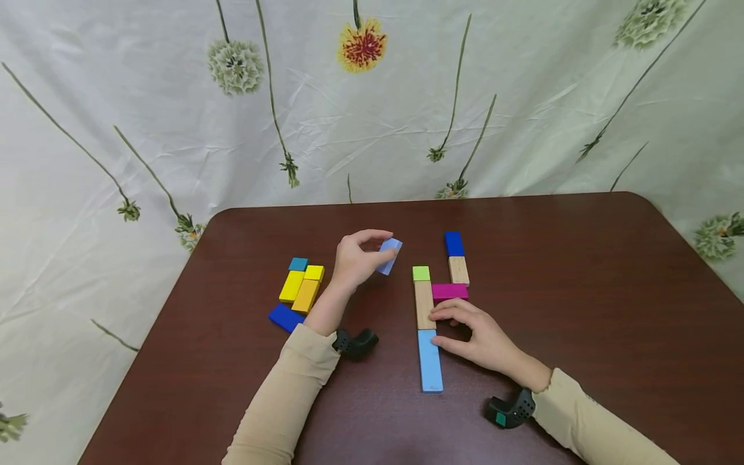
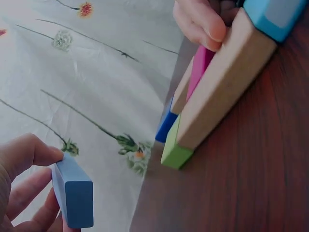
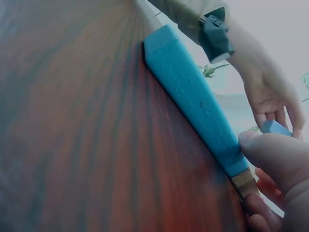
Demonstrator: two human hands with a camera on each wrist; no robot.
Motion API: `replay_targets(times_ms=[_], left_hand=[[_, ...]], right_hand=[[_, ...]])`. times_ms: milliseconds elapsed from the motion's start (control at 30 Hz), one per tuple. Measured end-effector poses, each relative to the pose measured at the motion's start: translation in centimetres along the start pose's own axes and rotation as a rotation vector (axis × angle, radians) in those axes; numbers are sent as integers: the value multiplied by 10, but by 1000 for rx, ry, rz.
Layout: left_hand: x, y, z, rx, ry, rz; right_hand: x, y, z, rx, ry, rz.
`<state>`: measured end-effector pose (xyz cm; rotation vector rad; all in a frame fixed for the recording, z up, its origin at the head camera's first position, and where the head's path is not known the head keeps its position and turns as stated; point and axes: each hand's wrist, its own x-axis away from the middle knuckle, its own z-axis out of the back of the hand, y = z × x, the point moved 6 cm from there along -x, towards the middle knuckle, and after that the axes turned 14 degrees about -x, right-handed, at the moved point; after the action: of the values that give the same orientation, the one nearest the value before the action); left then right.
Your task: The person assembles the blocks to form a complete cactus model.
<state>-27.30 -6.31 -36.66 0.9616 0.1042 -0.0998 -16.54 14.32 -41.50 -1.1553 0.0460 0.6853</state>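
My left hand (image 1: 358,258) pinches a light blue block (image 1: 389,256) between thumb and fingers above the table's far half; the block's end faces the camera in the left wrist view. My right hand (image 1: 479,334) rests beside a column of blocks, thumb at the edge of a long sky-blue block (image 1: 431,363) and fingertips at a plain wooden block (image 1: 425,305). A green block (image 1: 421,274) tops that column. From its right side a magenta block (image 1: 450,292) sticks out, with another wooden block (image 1: 458,270) and a dark blue block (image 1: 454,244) running away beyond it.
Left of my left forearm lies a group of loose blocks: teal (image 1: 298,264), small yellow (image 1: 314,272), longer yellow (image 1: 292,286), orange (image 1: 305,296) and dark blue (image 1: 286,317). The dark brown table (image 1: 552,271) ends at a flower-print cloth (image 1: 395,116).
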Motion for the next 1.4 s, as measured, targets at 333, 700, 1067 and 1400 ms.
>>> replay_targets(times_ms=[333,700,1067,1400], left_hand=[[-11,9,-20,114,91,-12],[-24,1,-40,86,136,91],[-27,-4,-54,-57,161,100],[-27,-15,-58,-157,158,116]], right_hand=[[0,1,-1,-2,-3,18],[-1,0,0,5,-6,1],[0,2,1,9,-9,-4],[-1,2,1,0,-11,-11]])
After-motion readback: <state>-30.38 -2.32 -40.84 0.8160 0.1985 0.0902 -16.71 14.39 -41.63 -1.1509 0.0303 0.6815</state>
